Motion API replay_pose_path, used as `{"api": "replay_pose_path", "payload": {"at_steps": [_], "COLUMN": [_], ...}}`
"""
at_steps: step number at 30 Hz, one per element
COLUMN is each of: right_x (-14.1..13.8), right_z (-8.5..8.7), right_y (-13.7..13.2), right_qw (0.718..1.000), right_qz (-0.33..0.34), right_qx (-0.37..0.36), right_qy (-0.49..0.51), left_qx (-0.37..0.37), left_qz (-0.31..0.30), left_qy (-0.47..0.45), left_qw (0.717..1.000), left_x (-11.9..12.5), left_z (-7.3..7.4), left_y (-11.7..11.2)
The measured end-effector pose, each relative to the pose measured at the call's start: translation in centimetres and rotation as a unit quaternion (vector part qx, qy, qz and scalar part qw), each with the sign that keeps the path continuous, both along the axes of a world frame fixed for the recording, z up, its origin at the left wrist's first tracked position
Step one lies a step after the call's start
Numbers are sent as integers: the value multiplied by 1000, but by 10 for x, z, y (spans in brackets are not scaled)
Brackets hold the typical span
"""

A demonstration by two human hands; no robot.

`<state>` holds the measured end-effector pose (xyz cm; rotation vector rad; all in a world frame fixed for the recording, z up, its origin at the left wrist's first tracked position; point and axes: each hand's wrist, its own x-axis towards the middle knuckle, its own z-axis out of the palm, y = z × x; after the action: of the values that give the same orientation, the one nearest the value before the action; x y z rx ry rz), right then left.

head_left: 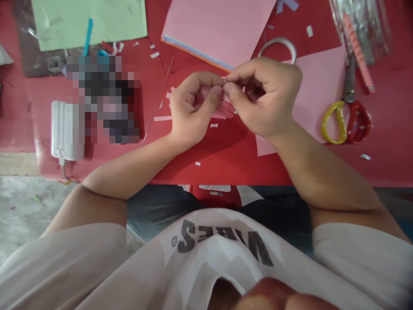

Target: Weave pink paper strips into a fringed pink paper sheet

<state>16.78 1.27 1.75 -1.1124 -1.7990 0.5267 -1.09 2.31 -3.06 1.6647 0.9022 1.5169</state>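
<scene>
My left hand (193,107) and my right hand (263,97) meet above the red tabletop (226,165). Between them is a bundle of pink paper strips (219,108), fanned out and pinched by my left fingers. My right thumb and forefinger pinch its top end near a thin pale thread or paper sliver (224,79), too small to make out. Under my right wrist lies a pink paper sheet (322,86). A thin metal rod (158,101) lies left of my left hand, with white paper scraps (163,118) beside it.
Scissors with yellow and red handles (346,121), a tape roll (277,48) and a stack of coloured paper (213,30) lie ahead. A green sheet (87,21), a white plastic device (66,129) and a pixelated, unreadable patch (106,99) are on the left.
</scene>
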Motion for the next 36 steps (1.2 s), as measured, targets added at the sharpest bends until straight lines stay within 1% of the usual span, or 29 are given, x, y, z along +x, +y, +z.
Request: {"api": "replay_pose_path", "payload": {"at_steps": [2,6,8,10,13,15,19,22,24,26,29,32,36], "right_x": [1,4,4,4,6,9,17,21,22,22,22,21,22], "right_z": [4,7,8,10,13,14,17,19,20,19,17,14,12], "right_y": [-2,-5,-6,-6,-2,2,7,7,7,6,6,6,7], "right_qw": [1000,998,999,1000,998,997,998,999,998,997,995,994,991], "right_qz": [-7,-12,-1,18,41,48,47,43,53,70,84,83,89], "right_qx": [1,15,24,15,-11,-21,-34,-24,-16,-24,-30,0,38], "right_qy": [-17,-54,-43,-10,41,57,31,-1,-2,-3,-33,-72,-95], "left_qx": [12,10,13,10,-28,-60,-85,-117,-129,-124,-123,-117,-66], "left_qz": [-5,-5,-6,-8,-10,-21,-64,-62,-60,-64,-55,-32,-6], "left_qy": [12,24,22,10,-16,-17,-19,-32,-30,-27,-23,-10,-1], "left_qw": [1000,1000,1000,1000,999,998,994,991,989,990,991,993,998], "left_x": [-1,-2,-3,-4,-4,-2,0,0,-1,-2,-2,1,5], "left_z": [2,5,5,4,4,5,5,3,1,-1,-4,-5,-2], "left_y": [-1,-3,-1,2,1,-2,-6,-3,0,4,7,6,3]}}
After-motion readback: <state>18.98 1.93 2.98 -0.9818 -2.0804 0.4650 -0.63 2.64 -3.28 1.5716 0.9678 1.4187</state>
